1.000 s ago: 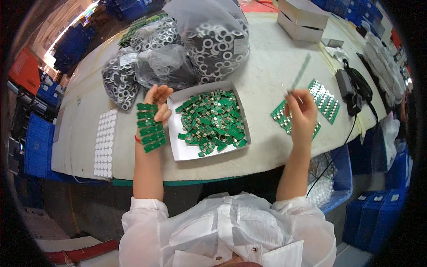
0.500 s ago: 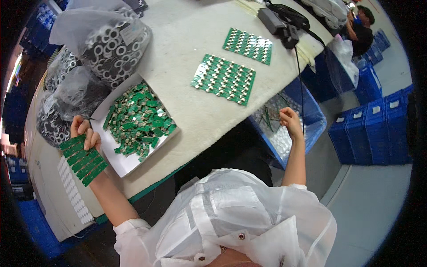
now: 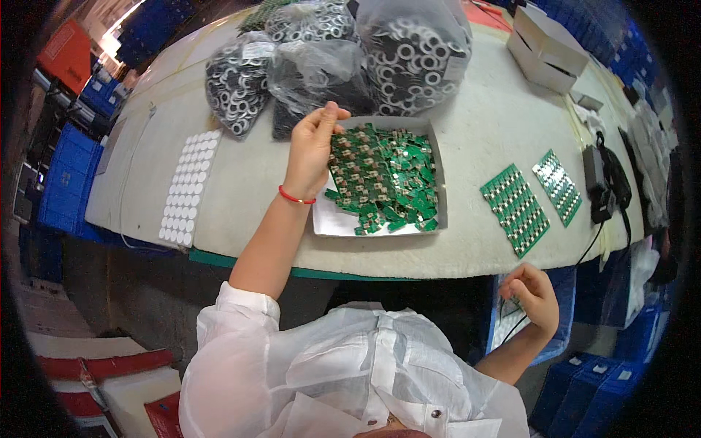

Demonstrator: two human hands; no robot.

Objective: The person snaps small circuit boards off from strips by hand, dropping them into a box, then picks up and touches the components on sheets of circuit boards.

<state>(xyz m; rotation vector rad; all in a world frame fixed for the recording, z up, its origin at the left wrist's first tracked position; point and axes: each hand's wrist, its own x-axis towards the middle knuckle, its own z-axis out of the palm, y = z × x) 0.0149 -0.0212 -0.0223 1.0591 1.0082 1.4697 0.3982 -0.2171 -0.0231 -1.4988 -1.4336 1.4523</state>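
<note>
My left hand [image 3: 312, 142] pinches one edge of a green circuit board panel [image 3: 356, 169], its rows of small metal parts facing up. The panel hangs over the left part of a white cardboard box [image 3: 441, 157], and its outline partly blends with the heap of small separate circuit boards [image 3: 412, 179] inside. Past the table's front edge, my right hand [image 3: 537, 298] is over a blue bin [image 3: 562, 332] with its fingers curled together. What those fingers hold, if anything, is hard to see. Two more circuit board panels [image 3: 515, 212] lie flat on the table, right of the box.
Clear plastic bags of ring-shaped parts [image 3: 416, 62] stand behind the box. A sheet of round white stickers [image 3: 188, 188] lies at the left. Toward the right are a white carton [image 3: 546, 50] and a black adapter with cable [image 3: 600, 182]. Blue crates [image 3: 584, 390] are stacked at the lower right.
My view has turned to the left. My left hand has brought the panel over the box, and its component side now shows instead of the plain green side. My right hand stays by the blue bin.
</note>
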